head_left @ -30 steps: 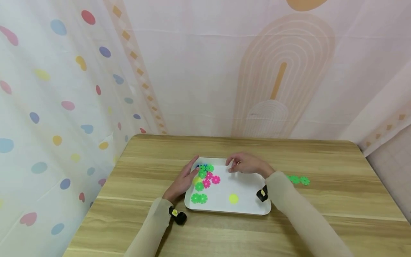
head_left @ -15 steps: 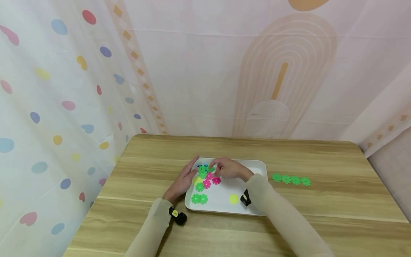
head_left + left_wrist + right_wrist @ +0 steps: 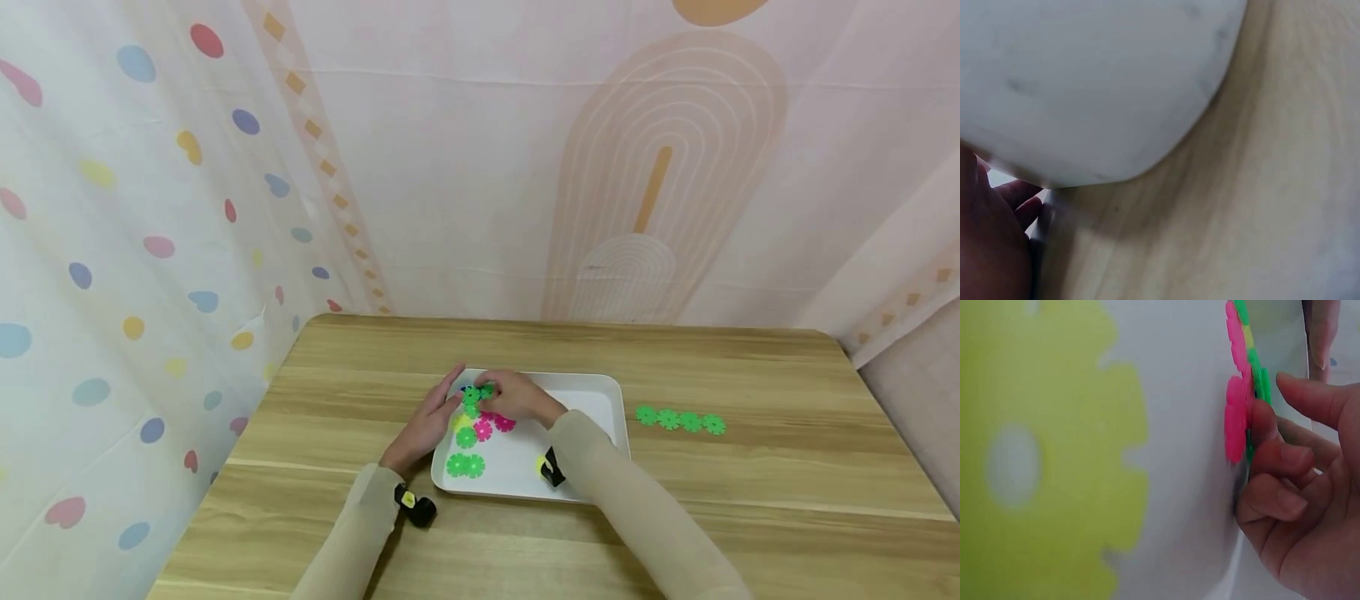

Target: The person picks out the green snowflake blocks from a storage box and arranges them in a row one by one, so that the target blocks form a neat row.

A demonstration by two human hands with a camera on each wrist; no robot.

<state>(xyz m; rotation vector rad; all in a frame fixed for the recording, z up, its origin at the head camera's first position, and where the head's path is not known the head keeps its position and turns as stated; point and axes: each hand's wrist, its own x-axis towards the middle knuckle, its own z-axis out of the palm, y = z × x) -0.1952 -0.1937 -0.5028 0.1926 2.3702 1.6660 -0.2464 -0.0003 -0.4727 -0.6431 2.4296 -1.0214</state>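
1. Head view: my right hand [image 3: 513,396] is over the far left part of the white tray [image 3: 517,467], coming in from the right, its fingertips at a green disc [image 3: 487,390].
2. That disc lies to the left of my right palm, between my two hands, in the tray's far left cluster. It is round, so I see no long axis to line up with; my right hand is the nearer one.
3. The right wrist view shows my fingers curled inward and the thumb apart from them, beside the pink discs [image 3: 1234,419]. I cannot tell whether I am pinching the green disc or only touching it.
4. My left hand [image 3: 427,421] rests along the tray's left side, fingers stretched towards the far corner, thumb reaching over the rim to the cluster's left edge. Whether that thumb presses a disc I cannot make out.
5. Nearer in the tray lie a green pair [image 3: 466,465] on the left and a yellow disc [image 3: 1085,412] below my right wrist. Right of the tray, a green row [image 3: 678,420] runs left to right on the table [image 3: 750,508].
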